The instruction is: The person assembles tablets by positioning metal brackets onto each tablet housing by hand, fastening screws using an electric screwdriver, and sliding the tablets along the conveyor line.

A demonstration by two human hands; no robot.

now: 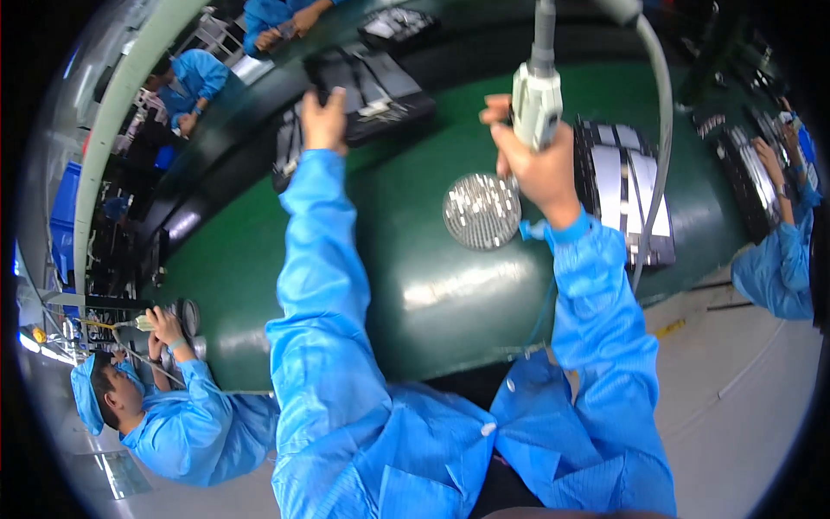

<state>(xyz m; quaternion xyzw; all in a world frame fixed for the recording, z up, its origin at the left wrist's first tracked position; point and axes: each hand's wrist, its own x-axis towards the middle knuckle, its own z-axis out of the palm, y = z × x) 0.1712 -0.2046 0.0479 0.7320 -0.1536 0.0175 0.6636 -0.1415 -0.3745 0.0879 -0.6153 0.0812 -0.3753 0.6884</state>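
I count two hands of the wearer. The right hand (pixel 536 164) has its fingers clamped on one white power screwdriver (pixel 538 97), above the green table (pixel 398 216). At the left hand (pixel 324 121) I see two fingers apart; whether they touch the first black unit (pixel 389 82), I cannot tell. The second black unit (pixel 612 186), with pale panels, lies right of the right hand. One round dish (pixel 482 227) holds many small shiny pieces (pixel 484 197), too small for counting.
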